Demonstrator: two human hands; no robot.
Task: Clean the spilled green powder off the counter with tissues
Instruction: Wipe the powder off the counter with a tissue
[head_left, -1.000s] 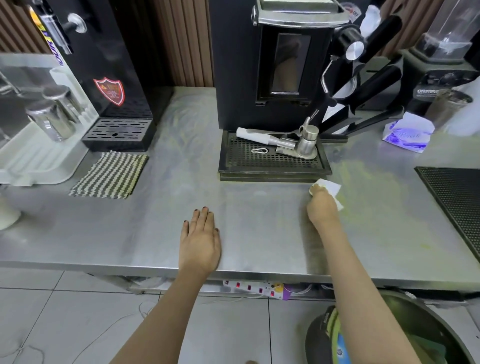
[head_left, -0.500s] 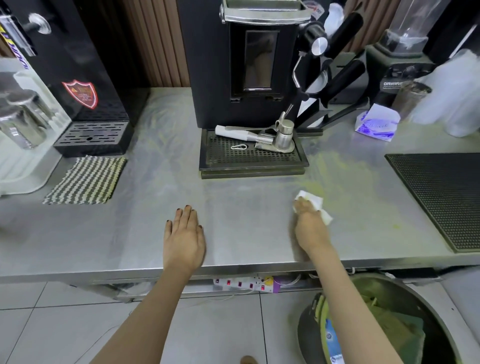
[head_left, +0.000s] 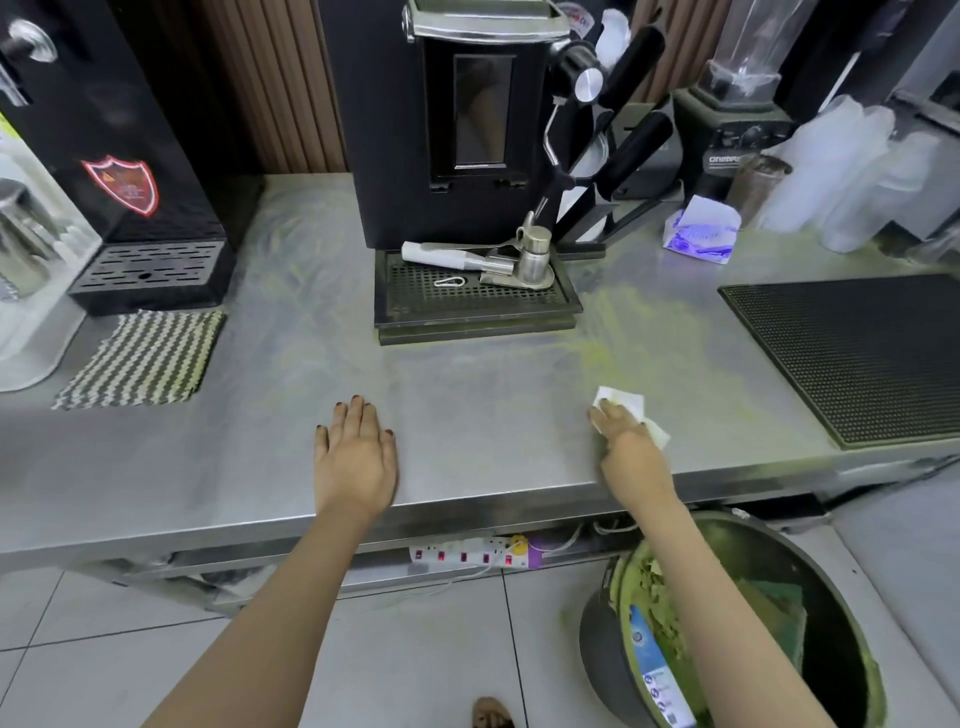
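The right hand (head_left: 631, 452) has drawn back toward the near edge of the counter (head_left: 467, 415). A second ago it was just in front of the drip tray (head_left: 478, 312); now it is well apart from it. It presses the white tissue (head_left: 629, 401) down on the steel with its fingers laid close together on top, and the paper shows past the fingertips and at the hand's right side. The left hand (head_left: 356, 457) has stayed put, flat on the counter, palm down, fingers straight and nearly together.

A pale smear of green powder (head_left: 608, 338) lies on the steel beyond the tissue, between the drip tray and the black rubber mat (head_left: 857, 353). A coffee machine (head_left: 467, 130) stands over the tray. A striped cloth (head_left: 140, 358) lies to the left, and a tissue pack (head_left: 701, 231) sits near the back right. Below the counter edge hangs a power strip (head_left: 467, 553). On the tiled floor under the right arm stands a round bin (head_left: 602, 660), dusted green inside.
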